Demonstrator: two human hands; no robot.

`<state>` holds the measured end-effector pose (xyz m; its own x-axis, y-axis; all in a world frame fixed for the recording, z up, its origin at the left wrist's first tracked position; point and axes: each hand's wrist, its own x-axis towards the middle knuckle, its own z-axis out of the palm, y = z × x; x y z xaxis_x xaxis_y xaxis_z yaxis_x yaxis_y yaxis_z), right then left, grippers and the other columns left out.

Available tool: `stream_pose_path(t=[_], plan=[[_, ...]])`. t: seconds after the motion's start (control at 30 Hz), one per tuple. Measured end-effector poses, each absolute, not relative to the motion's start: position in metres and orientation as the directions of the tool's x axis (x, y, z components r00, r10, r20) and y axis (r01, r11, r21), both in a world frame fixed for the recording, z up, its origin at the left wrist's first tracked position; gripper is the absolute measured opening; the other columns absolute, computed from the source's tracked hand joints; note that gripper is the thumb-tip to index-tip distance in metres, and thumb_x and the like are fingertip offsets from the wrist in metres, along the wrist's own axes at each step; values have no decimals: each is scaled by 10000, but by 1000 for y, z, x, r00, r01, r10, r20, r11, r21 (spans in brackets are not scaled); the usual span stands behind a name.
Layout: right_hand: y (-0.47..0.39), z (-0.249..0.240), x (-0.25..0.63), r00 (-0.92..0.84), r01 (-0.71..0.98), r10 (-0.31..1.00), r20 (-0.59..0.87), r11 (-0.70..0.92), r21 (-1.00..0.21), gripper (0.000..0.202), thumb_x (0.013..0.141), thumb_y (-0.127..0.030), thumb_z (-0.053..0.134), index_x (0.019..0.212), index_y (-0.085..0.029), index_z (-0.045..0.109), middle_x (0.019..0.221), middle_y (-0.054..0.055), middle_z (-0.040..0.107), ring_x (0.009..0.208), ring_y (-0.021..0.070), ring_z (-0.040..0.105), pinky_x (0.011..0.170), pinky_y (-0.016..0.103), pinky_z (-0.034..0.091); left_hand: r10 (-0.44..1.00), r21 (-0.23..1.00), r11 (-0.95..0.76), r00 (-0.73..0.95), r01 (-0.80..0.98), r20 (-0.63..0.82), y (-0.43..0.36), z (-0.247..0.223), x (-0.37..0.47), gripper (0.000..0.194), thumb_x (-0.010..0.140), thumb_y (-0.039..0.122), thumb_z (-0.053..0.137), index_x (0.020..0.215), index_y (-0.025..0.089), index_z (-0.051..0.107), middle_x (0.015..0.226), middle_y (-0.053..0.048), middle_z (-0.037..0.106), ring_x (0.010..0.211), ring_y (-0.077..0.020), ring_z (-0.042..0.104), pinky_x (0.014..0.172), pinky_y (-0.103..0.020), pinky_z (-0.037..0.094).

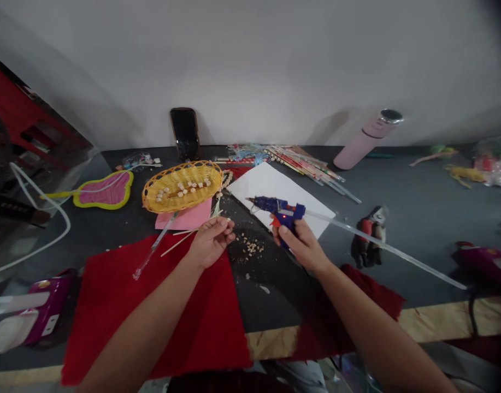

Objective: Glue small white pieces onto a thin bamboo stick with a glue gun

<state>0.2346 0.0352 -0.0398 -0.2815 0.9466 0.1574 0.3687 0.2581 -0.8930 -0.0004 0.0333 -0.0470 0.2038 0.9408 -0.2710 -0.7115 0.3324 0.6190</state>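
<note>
My right hand [297, 240] is closed around the grip of a blue hot glue gun [289, 213] with an orange trigger and a small red light. Its nozzle points left, over a white sheet [266, 185]. From the gun's back a long clear glue stick [381, 245] sticks out to the right. My left hand [213, 240] is pinched shut, with something small and pale at the fingertips that I cannot make out. Small light pieces [252, 246] lie scattered on the dark table between my hands. Behind my left hand stands a yellow woven basket [152, 199] with small pale clusters in it.
Red cloth [152, 316] lies under my left forearm. Pliers [371, 234] rest right of my right hand. At the back are a phone [185, 134], several thin sticks [303, 164] and a pink bottle [367, 142]. A pink, yellow-rimmed fan [105, 191] lies at left.
</note>
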Motion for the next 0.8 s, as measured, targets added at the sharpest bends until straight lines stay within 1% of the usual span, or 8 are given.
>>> stream_pose_path(t=[0.1, 0.2, 0.27, 0.33, 0.47, 0.57, 0.67, 0.8], plan=[[46, -49, 244, -153, 169, 988, 19, 45, -985, 168, 868, -357, 421, 834, -202, 476, 722, -1, 572, 635, 134, 564, 615, 275, 479, 943, 617, 327, 204, -716, -264, 33, -46, 0, 75, 678, 140, 692, 698, 114, 624, 724, -37, 586, 604, -72, 465, 558, -215, 409], [55, -53, 254, -127, 174, 991, -49, -26, -984, 173, 829, -359, 487, 854, -189, 496, 713, -2, 581, 660, 138, 572, 617, 265, 469, 943, 615, 329, 209, -717, -260, 32, -45, 0, 70, 687, 141, 686, 706, 116, 624, 723, -35, 588, 600, -69, 467, 562, -216, 410], [58, -53, 260, -108, 254, 993, -37, -9, -967, 237, 831, -386, 491, 933, -174, 523, 725, 11, 599, 669, 144, 578, 626, 269, 465, 942, 612, 331, 212, -718, -260, 32, -44, 0, 71, 686, 141, 686, 704, 119, 621, 724, -32, 589, 598, -68, 468, 562, -216, 409], [61, -50, 266, -64, 409, 998, -6, 21, -912, 306, 836, -419, 477, 990, -163, 545, 732, 27, 622, 660, 153, 583, 623, 279, 458, 943, 611, 330, 217, -720, -254, 32, -44, 0, 75, 683, 144, 689, 701, 120, 620, 728, -30, 587, 600, -68, 471, 564, -217, 408], [63, -44, 274, 65, 764, 995, 71, -4, -646, 341, 831, -467, 472, 959, -178, 603, 728, 42, 651, 641, 179, 589, 596, 290, 431, 947, 602, 317, 211, -733, -243, 31, -45, 1, 72, 686, 149, 689, 710, 121, 627, 733, -30, 586, 602, -65, 469, 576, -220, 409], [62, -36, 273, 98, 866, 984, 150, -10, -499, 318, 843, -455, 457, 940, -199, 620, 768, 53, 662, 699, 210, 601, 625, 314, 438, 955, 602, 293, 192, -743, -227, 31, -48, 1, 55, 700, 150, 676, 720, 121, 634, 749, -34, 592, 608, -63, 477, 595, -224, 415], [56, -25, 260, 8, 877, 954, 300, 138, -460, 266, 864, -376, 439, 964, -207, 619, 885, 86, 648, 789, 236, 590, 700, 361, 458, 956, 601, 289, 195, -745, -218, 32, -50, 0, 45, 711, 150, 665, 721, 124, 630, 754, -33, 593, 609, -63, 481, 599, -225, 419], [42, -19, 230, -372, 727, 834, 408, 535, -431, 222, 861, -211, 429, 918, -250, 640, 891, 83, 618, 851, 240, 548, 793, 406, 461, 955, 601, 294, 206, -743, -213, 32, -50, 0, 34, 718, 143, 656, 732, 127, 629, 755, -33, 590, 612, -67, 480, 585, -224, 416]])
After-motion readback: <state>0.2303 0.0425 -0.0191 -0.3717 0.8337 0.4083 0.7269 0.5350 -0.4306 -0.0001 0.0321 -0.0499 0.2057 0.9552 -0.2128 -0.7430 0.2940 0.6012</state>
